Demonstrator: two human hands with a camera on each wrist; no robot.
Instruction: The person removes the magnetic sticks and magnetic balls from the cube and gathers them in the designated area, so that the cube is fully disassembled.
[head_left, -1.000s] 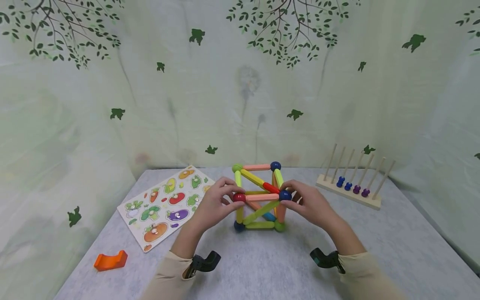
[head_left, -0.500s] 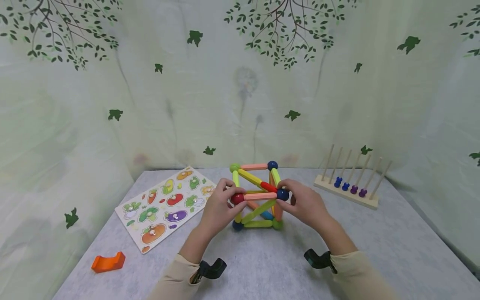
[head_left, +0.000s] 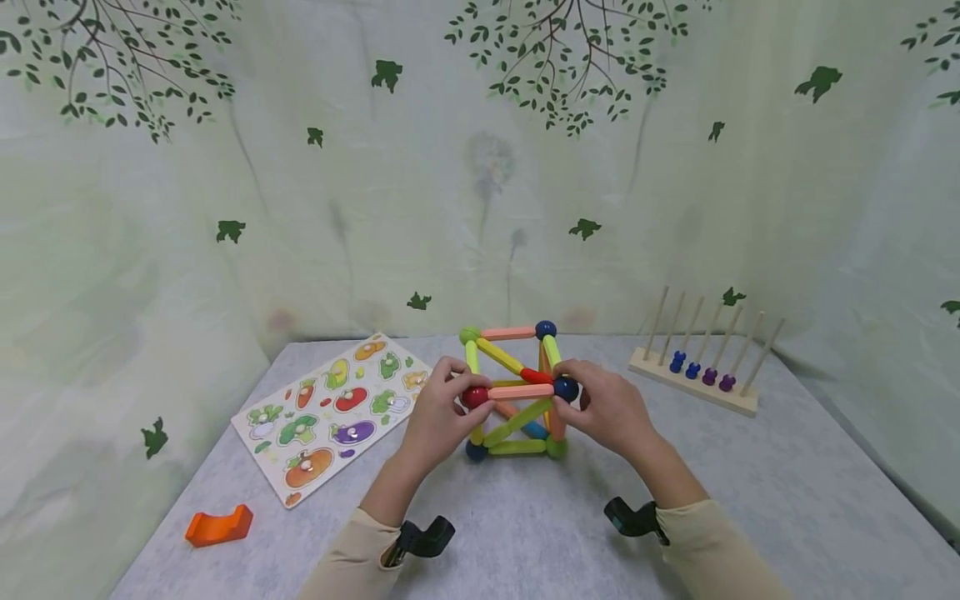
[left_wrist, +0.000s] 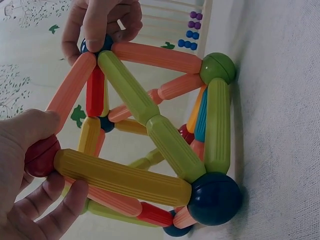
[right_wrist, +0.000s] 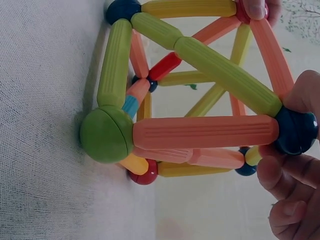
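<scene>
A cube-like frame of magnetic building sticks and balls (head_left: 520, 447) stands on the table in front of me. My left hand (head_left: 435, 417) pinches the red ball (head_left: 474, 397) at its near top left corner. With thumb and fingers my right hand (head_left: 613, 408) pinches the dark blue ball (head_left: 566, 389) at the near top right corner. A salmon stick (head_left: 521, 392) joins these two balls. Behind it, a yellow stick (head_left: 501, 356) and a red stick (head_left: 536, 377) form a slightly bent diagonal. In the right wrist view, two light green sticks (right_wrist: 227, 75) cross the near face.
A board with vegetable pictures (head_left: 345, 408) lies left of the frame. An orange curved block (head_left: 219, 527) rests at the front left. At the back right stands a wooden peg rack (head_left: 693, 385) with blue and purple beads. A leaf-patterned curtain surrounds the table.
My left hand has drawn in closer around the red ball. The yellow and red diagonal, straight before, now bends slightly at its joint. The frame stays in place.
</scene>
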